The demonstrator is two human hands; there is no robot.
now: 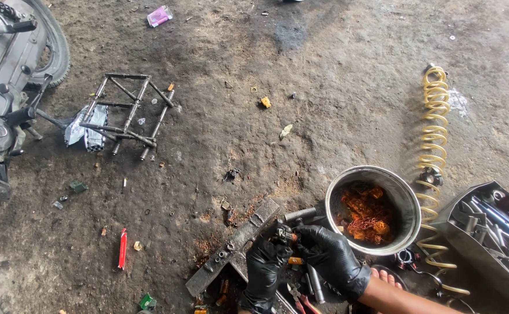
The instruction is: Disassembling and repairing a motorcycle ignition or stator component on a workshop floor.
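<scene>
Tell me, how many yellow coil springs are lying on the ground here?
1. The yellow coil spring lies on the dirt floor at the right, running down behind the metal bowl toward the tool tray. Its lower end is partly hidden; others could lie out of view.

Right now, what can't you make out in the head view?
- Small part between both gloved hands: the fingers cover most of it.
- Left hand: wrist cut off by bottom edge.
- Motorcycle: cut off by left edge.
- Toolbox: cut off by right edge.
- Bowl contents: a rusty orange mass, too indistinct to identify.

Black gloves [301, 261], yellow spring [433, 134], red marker [122, 248]
</scene>
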